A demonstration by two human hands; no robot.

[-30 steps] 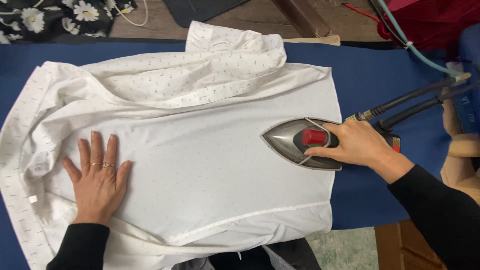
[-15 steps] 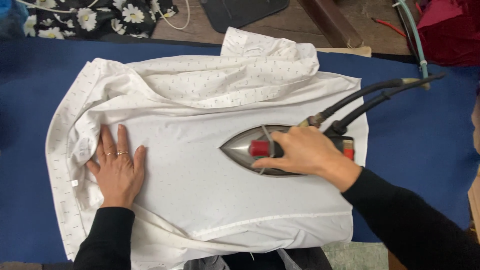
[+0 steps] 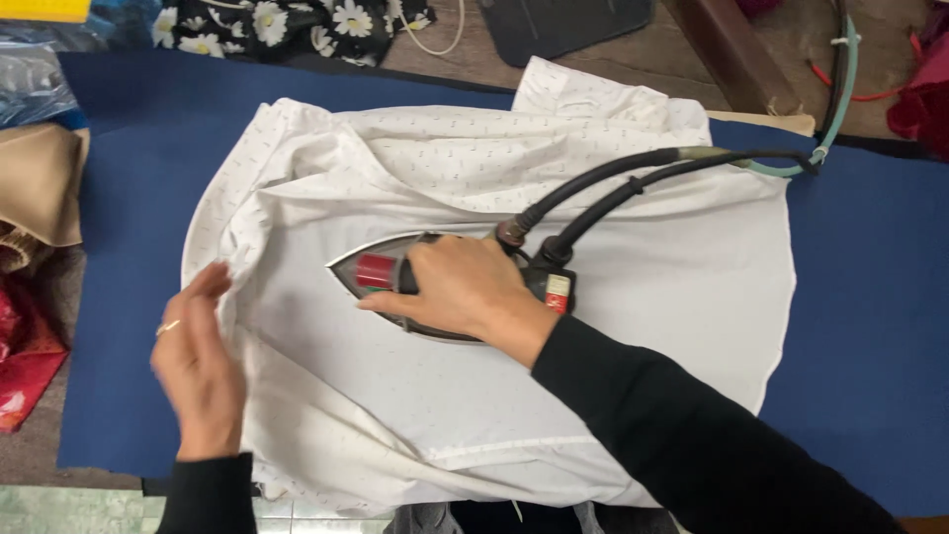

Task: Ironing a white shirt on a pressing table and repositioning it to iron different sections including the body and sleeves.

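A white, finely patterned shirt (image 3: 633,267) lies spread over a blue ironing surface (image 3: 129,198). My right hand (image 3: 460,287) grips the handle of a steam iron (image 3: 395,272), whose pointed tip faces left on the shirt's middle. Two black hoses (image 3: 613,183) run from the iron's back toward the upper right. My left hand (image 3: 198,371) is at the shirt's left edge, fingers pinching or lifting a fold of the fabric there. Both arms wear black sleeves.
A black floral cloth (image 3: 287,25) lies beyond the far edge. Tan fabric (image 3: 40,183) and red fabric (image 3: 25,366) sit at the left. A dark pad (image 3: 563,25) and wooden floor are at the top; red material (image 3: 919,99) at the right.
The iron has slid leftward across the shirt. My left hand has lifted off its flat press and moved to the shirt's left edge, taking the fabric.
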